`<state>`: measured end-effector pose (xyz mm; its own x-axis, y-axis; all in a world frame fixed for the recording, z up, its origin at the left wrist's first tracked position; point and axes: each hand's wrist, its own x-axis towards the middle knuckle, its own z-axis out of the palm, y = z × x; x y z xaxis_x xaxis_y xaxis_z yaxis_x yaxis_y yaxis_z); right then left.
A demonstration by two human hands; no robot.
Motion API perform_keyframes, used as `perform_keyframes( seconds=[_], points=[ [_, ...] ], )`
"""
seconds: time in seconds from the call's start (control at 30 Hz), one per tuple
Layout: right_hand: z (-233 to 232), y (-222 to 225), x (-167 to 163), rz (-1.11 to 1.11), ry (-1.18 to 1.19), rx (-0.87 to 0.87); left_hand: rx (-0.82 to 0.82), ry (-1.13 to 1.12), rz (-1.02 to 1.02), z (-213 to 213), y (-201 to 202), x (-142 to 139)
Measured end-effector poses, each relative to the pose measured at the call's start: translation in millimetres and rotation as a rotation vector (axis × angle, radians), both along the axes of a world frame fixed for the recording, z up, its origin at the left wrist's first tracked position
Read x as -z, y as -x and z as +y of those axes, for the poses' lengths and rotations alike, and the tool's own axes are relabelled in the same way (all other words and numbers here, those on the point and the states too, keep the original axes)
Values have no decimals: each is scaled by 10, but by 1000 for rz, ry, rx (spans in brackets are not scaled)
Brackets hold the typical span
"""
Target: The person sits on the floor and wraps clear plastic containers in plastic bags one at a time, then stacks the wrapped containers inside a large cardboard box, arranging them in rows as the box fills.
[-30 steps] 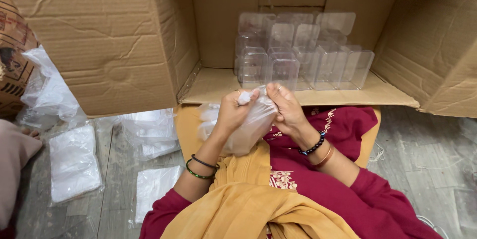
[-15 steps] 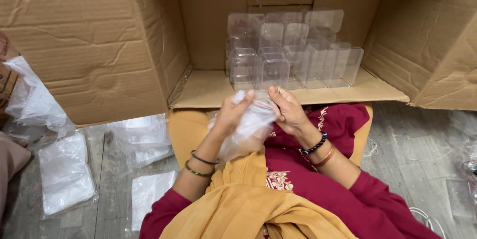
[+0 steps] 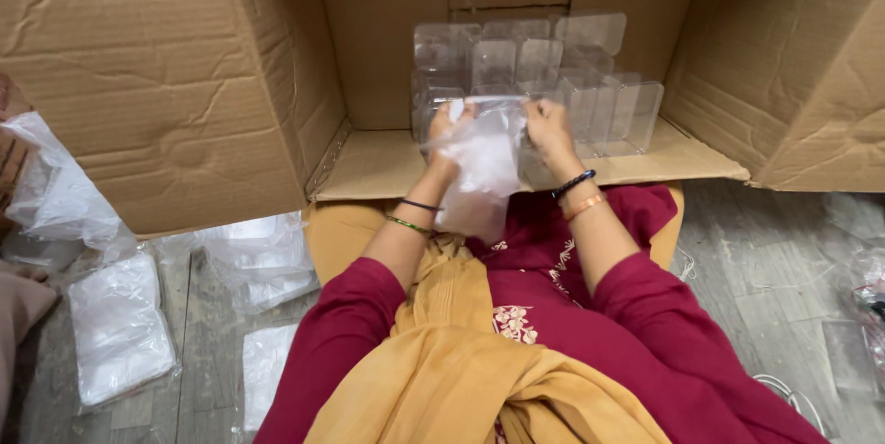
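Hanging between both raised hands is a clear plastic bag [image 3: 481, 177], held up in front of the open cardboard box [image 3: 184, 84] and above the person's lap. The left hand [image 3: 446, 130] pinches the bag's top edge on one side, fingers [image 3: 455, 112] pressed together on the film; the right hand [image 3: 546, 126] does the same on the other side, its fingers curled tight over the edge. The bag droops down from that top edge, crumpled and whitish, its lower end reaching toward the maroon tunic [image 3: 544, 315] and the mustard scarf [image 3: 461, 361].

Just behind the hands, inside the box, stands a cluster of clear plastic cases [image 3: 535, 75], packed close together and upright on the box floor, some with lids raised. The box flaps spread wide to either side.

Thin bangles [image 3: 410, 213] sit on the left wrist, and a dark band with an orange one [image 3: 576, 195] on the right.

Off to the left on the wooden floor [image 3: 765, 278] lie several packets of clear bags [image 3: 120, 329], well apart from the hands.
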<state>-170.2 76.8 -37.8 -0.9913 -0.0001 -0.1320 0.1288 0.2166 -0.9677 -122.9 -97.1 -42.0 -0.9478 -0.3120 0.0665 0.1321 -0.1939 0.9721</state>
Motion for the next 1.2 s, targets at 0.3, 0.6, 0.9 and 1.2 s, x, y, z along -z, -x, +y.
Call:
perform_keyframes(
  seconds=[0.3,0.6,0.9,1.2],
  points=[
    [117,-721,32,-297,655,-281,172,-319,-169,-169,-346,282],
    [-359,-1208,64,221,850,-292,546,-703,-327,-395,-1069,-132],
    [-1076,-1350,-160,676,-35,-809,151,-334,-341,-1341,-2876,-482],
    [-803,16,-579,1016,-414,-527,-296,34,-1219,-3233,-3934,125]
  ],
)
